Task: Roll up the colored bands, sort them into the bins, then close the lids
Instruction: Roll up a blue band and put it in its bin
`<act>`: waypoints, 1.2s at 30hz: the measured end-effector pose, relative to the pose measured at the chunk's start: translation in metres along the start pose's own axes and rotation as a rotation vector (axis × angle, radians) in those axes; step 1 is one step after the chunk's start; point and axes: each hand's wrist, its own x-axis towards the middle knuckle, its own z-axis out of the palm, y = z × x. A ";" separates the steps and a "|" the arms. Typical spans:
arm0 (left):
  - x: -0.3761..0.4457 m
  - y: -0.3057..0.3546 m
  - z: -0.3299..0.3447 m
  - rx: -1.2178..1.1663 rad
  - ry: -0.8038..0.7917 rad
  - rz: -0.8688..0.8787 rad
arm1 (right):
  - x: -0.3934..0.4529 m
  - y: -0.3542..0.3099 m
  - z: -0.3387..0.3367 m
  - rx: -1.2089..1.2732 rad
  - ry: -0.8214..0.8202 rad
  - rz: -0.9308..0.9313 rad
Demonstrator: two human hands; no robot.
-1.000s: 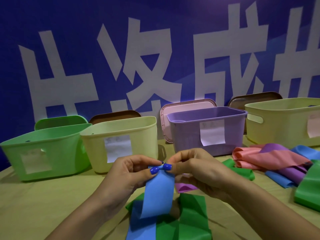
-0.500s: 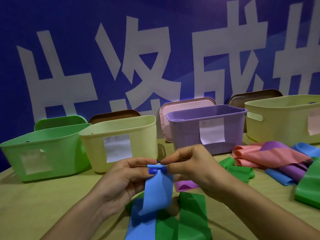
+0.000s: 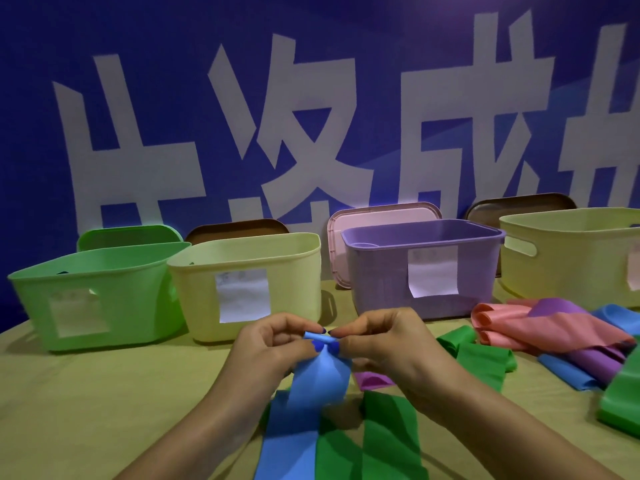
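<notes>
Blue band (image 3: pixel 318 379) is pinched at its top edge between left hand (image 3: pixel 273 344) and right hand (image 3: pixel 384 341), tiny roll lying crosswise, its tail running down toward me onto the tabletop (image 3: pixel 104 393).

bin labels (image 3: pixel 245 295) staying too blurred to read | far-right yellow bin (image 3: pixel 571 251) running off the frame edge | blue band (image 3: pixel 294 427) trailing past the bottom edge

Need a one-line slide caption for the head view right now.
Both hands, left and right, pinch the rolled end of a blue band before four open bins.
</notes>
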 end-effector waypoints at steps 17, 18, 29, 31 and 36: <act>-0.001 0.004 0.001 -0.116 -0.019 0.106 | 0.001 -0.007 -0.009 0.075 -0.124 0.003; -0.001 0.005 0.001 -0.107 -0.014 0.113 | 0.001 -0.008 -0.010 0.070 -0.125 0.000; 0.003 -0.003 0.002 -0.085 -0.012 0.060 | 0.004 -0.004 -0.012 -0.175 -0.056 -0.099; 0.004 -0.005 0.003 -0.027 0.018 0.092 | 0.005 -0.001 -0.010 -0.264 -0.028 -0.158; 0.004 -0.006 0.002 -0.021 0.044 0.121 | 0.004 0.004 -0.002 -0.500 0.050 -0.293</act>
